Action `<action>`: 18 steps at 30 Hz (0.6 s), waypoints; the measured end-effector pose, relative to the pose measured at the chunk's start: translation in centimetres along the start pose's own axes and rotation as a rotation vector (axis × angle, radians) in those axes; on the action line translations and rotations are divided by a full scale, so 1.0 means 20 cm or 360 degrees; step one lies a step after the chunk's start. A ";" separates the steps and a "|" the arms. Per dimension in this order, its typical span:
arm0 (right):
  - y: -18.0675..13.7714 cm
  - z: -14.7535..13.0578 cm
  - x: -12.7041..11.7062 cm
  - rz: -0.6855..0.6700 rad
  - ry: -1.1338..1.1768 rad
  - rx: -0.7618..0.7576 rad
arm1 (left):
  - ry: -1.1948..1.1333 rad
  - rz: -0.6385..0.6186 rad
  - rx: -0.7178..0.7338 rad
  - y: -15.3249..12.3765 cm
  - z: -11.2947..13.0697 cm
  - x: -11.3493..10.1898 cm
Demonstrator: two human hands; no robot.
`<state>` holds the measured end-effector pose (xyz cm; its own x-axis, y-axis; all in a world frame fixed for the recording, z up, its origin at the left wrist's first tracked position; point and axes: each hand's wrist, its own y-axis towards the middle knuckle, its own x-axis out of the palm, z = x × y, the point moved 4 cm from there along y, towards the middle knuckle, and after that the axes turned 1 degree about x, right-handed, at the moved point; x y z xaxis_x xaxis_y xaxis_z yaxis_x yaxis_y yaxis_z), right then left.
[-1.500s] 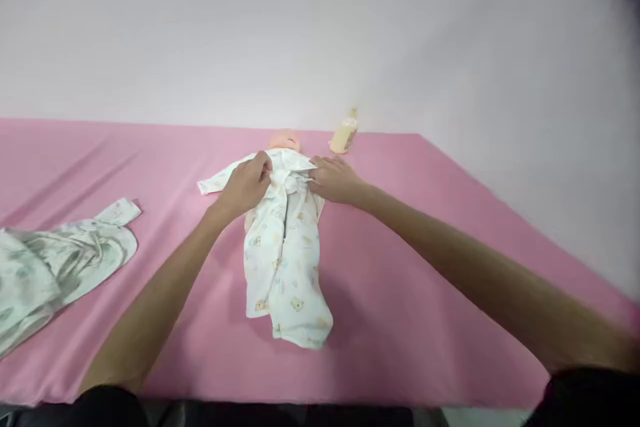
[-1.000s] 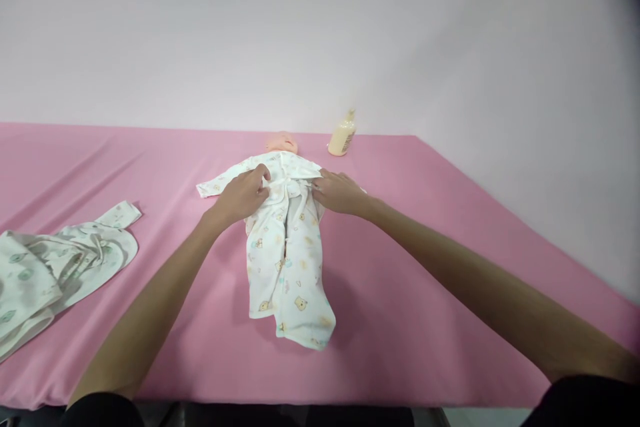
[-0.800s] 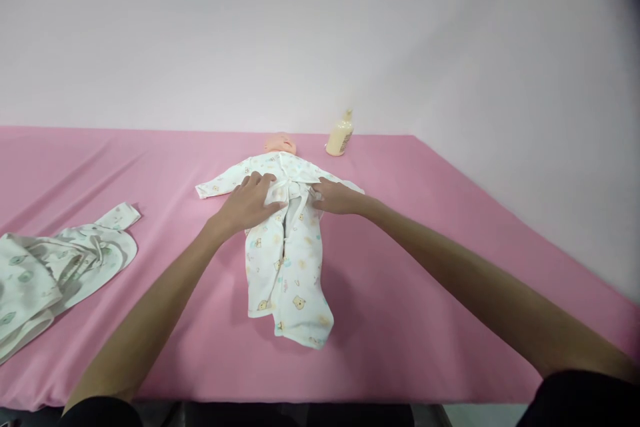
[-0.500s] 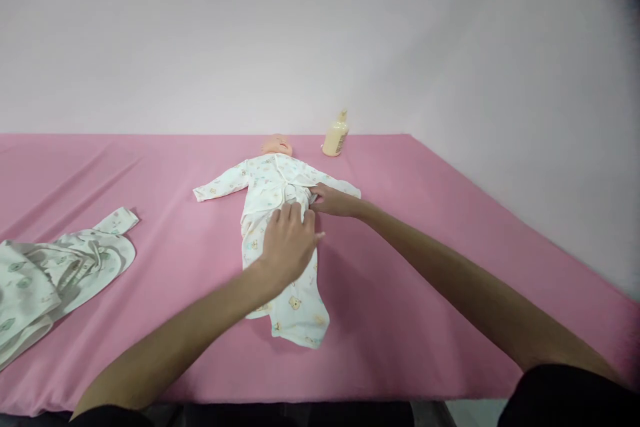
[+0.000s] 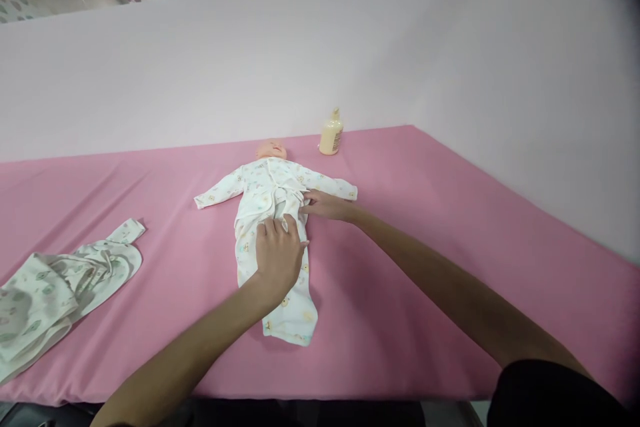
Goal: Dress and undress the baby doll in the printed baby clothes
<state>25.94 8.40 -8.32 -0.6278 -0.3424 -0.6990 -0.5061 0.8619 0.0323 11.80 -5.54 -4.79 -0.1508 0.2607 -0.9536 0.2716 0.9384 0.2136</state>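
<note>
A baby doll lies on its back, its head (image 5: 271, 149) toward the wall. It wears a white printed wrap shirt (image 5: 256, 181) with ties at the front and white printed pants (image 5: 293, 317). My left hand (image 5: 277, 257) is over the pants' waist, its fingers curled onto the cloth and hiding part of it. At the side of the shirt's lower edge, my right hand (image 5: 327, 205) has its fingertips closed on the bunched white fabric. The exact piece of cloth between those fingertips is hard to make out.
Pink cloth (image 5: 400, 320) covers the table. A pale yellow pump bottle (image 5: 331, 137) stands behind the doll, to the right. Crumpled white printed baby clothing (image 5: 60, 287) lies at the left. A white wall (image 5: 200, 73) borders the back and right sides.
The camera view has tilted and shifted a little. Both hands remain at the doll's waist, with the left fingers slightly lower on the pants and the right hand still at the shirt's side.
</note>
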 end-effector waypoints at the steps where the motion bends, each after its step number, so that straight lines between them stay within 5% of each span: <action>1: 0.00 0.01 0.01 0.0036 0.0002 -0.0032 | 0.0003 -0.0005 -0.0003 0.00 0.00 0.00; 18: -0.03 0.04 0.09 0.0425 0.0071 -0.0212 | -0.0022 -0.0047 -0.0053 0.08 -0.01 0.03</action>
<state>25.55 7.56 -10.23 -0.7729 -0.1290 -0.6213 -0.3911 0.8679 0.3063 11.87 -3.84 -4.87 -0.1452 0.2297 -0.9624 0.2355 0.9527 0.1919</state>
